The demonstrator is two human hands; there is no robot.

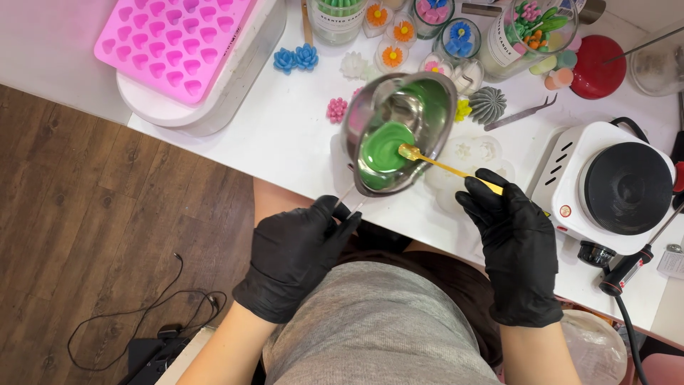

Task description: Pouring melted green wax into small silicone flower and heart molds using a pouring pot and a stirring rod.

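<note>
My left hand [299, 253], in a black glove, grips the handle of a small steel melting pot [427, 96] and holds it tilted over the white table's near edge. Green liquid wax [383, 148] pools in the pot's lower side. My right hand [514, 246], also gloved, holds a thin golden spoon [440, 164]; its bowl dips into the green wax. A translucent white silicone mould [474, 151] lies on the table just right of the pot, under the spoon.
A white electric hotplate [611, 187] stands at the right, a black-handled tool [630, 265] beside it. A pink heart mould [174, 39] rests on a white tray at left. Small flower candles [296, 58], jars, a red lid [597, 68] and tweezers [520, 114] fill the back.
</note>
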